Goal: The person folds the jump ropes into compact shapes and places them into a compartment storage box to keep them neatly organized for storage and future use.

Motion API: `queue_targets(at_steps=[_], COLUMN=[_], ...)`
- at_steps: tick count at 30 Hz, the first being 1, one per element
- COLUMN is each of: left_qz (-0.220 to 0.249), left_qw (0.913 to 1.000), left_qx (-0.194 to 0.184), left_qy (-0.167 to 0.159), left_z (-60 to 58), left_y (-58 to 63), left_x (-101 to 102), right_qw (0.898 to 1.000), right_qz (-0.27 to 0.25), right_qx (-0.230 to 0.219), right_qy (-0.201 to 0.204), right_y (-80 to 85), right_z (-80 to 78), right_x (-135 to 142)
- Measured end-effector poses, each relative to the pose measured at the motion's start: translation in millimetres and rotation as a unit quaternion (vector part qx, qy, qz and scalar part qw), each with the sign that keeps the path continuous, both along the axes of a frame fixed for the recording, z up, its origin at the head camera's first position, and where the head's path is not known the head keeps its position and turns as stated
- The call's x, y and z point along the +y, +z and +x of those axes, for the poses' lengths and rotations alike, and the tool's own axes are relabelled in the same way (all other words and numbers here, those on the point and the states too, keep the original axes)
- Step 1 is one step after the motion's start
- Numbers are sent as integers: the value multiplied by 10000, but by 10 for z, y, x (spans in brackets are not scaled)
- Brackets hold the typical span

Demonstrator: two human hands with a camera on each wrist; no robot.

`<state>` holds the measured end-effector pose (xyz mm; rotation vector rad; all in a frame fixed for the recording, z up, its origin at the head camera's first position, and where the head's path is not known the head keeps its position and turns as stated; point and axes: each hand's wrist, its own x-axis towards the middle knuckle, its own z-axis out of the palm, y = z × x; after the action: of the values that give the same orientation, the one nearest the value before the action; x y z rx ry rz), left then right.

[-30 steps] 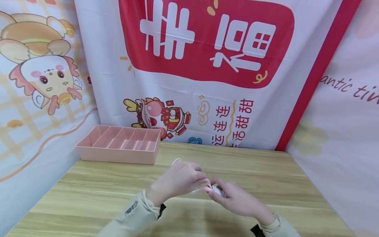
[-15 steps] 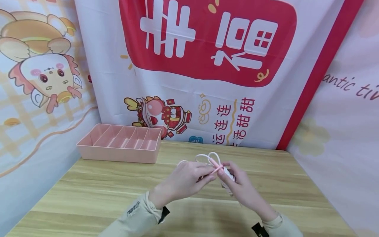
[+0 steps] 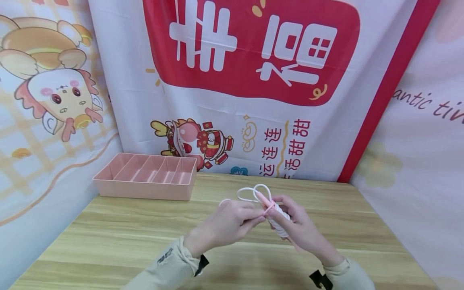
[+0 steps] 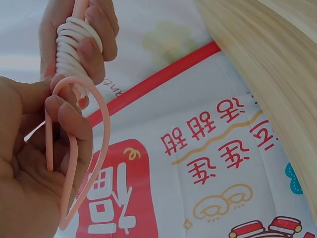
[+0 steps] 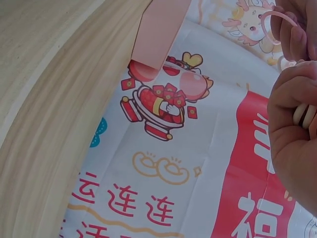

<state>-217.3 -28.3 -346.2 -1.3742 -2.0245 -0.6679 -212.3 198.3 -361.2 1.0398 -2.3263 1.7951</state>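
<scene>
A coiled bundle of cord (image 3: 280, 228), its white turns wound tightly round a pink core, is gripped by my right hand (image 3: 303, 233). White loops (image 3: 262, 186) stick out from its upper end. My left hand (image 3: 226, 224) pinches a pink strand close beside the bundle. In the left wrist view, this strand forms a pink loop (image 4: 106, 124) at the left fingers, and the right fingers curl round the white coils (image 4: 69, 49). Part of the bundle is hidden by the right hand (image 5: 294, 124) in the right wrist view.
A pink divided box (image 3: 143, 190) with several compartments stands at the back left of the wooden table (image 3: 119, 237). Behind it hangs a red and white printed cloth (image 3: 203, 100). More printed cloth (image 3: 409, 161) borders the right side.
Both hands have moved up and slightly right with the bundle since the first frame, showing more white coil and the loops. Over the last half second they shifted only slightly.
</scene>
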Motion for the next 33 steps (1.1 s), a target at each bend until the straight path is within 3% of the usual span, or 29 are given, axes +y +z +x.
queue_targets(at_steps=[6, 13, 21, 27, 30, 33], left_qz=[-127, -455, -619, -853, -868, -801], left_qw=[9998, 9986, 9971, 9943, 9939, 9937], left_qx=[137, 282, 445, 632, 640, 702], left_qy=[56, -22, 29, 112, 213, 337], left_z=[23, 39, 81, 93, 94, 95], left_y=[-14, -45, -58, -60, -53, -40], left_x=[13, 15, 34, 68, 58, 51], right_qw=[10000, 9974, 9925, 9889, 9898, 9930], right_qz=[87, 449, 912, 892, 879, 795], right_qx=[-24, -327, -556, -722, -726, -715], right_qy=[40, 469, 601, 941, 852, 495], right_y=[-6, -18, 3, 7, 16, 31], right_z=[-10, -3, 16, 40, 40, 45], right_x=[-1, 22, 38, 62, 44, 18])
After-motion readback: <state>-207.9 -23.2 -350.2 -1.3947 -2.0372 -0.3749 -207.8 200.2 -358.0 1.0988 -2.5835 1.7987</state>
